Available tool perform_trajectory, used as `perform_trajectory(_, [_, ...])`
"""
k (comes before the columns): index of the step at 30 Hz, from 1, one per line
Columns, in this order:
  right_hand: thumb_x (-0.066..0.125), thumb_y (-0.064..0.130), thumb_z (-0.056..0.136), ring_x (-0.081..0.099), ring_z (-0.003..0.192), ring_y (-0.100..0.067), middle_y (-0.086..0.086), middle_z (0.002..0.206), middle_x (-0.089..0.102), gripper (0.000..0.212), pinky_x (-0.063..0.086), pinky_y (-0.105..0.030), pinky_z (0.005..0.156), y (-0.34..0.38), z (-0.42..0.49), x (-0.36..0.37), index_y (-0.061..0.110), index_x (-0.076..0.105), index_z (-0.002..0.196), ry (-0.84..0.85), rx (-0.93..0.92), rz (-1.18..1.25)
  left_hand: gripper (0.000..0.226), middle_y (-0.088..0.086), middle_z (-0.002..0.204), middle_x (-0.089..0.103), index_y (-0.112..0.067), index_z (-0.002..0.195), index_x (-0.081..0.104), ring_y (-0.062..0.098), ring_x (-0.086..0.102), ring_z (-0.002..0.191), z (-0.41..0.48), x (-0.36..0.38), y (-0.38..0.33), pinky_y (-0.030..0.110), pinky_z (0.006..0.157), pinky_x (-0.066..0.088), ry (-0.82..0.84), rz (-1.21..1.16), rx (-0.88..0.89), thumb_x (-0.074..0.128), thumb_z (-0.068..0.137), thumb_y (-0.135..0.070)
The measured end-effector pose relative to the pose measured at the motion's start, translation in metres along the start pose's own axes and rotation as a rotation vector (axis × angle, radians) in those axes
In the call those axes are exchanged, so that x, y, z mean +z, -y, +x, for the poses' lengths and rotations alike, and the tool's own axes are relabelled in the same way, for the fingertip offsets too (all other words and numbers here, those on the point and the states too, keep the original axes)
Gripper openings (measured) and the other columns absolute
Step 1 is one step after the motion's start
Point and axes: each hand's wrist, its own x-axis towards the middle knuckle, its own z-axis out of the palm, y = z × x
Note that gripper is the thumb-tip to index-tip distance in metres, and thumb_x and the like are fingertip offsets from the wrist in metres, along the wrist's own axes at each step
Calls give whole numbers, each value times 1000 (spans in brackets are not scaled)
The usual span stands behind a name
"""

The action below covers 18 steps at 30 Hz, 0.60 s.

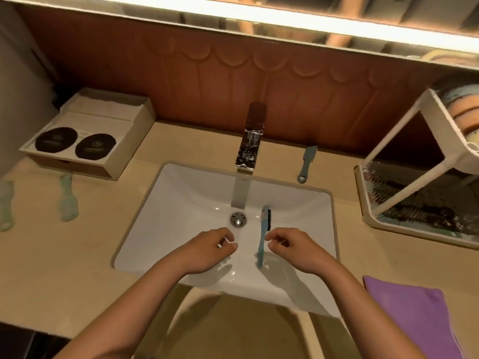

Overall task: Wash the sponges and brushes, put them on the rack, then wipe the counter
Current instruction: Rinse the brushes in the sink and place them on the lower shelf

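— Blue brush point(263, 235) in the sink point(186, 203), just right of the drain point(238, 219). Black bristles at the far end, facing right; handle end toward the near rim.

— Long axis?

— Roughly front to back, slightly tilted, lying parallel to the faucet point(248, 141) stream.

— Nearer hand?

— Right hand point(290, 248), just beside the handle, fingers curled narrow, thumb and forefinger at the handle's middle. Pinching it or only touching: cannot tell. Left hand point(210, 248) on the drain's near-left side, loosely curled, holding nothing visible, apart from the brush.

— Further out?

— One more brush point(307, 163) on the tabletop point(77, 255) right of the faucet, two pale ones point(68, 198) far left of the sink. Rack point(414, 177) at far right, already carrying brushes below and sponges point(464, 112) above. Purple cloth point(414, 314) near right, likely for the wiping.
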Motion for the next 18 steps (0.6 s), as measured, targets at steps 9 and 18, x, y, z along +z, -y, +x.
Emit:
perform_trajectory(9, [50,24,94,56,98,-13,-3,113,63,27,43,-24,84,54,45,37,15,62,116,65,-49,-74,33,2,121,56,-18,122,53,15,53,102,-13,-42,68,26,87,41,-159,-53,-100,45,95,-36])
perform_trajectory(18, [49,21,93,59,101,-20,-6,109,65,24,42,-27,80,125,105,99,14,64,111,135,-117,-153,34,13,124,54,-9,117,57,28,54,111,-35,-98,159,32,90,41,-519,-97,-349,53,91,-31])
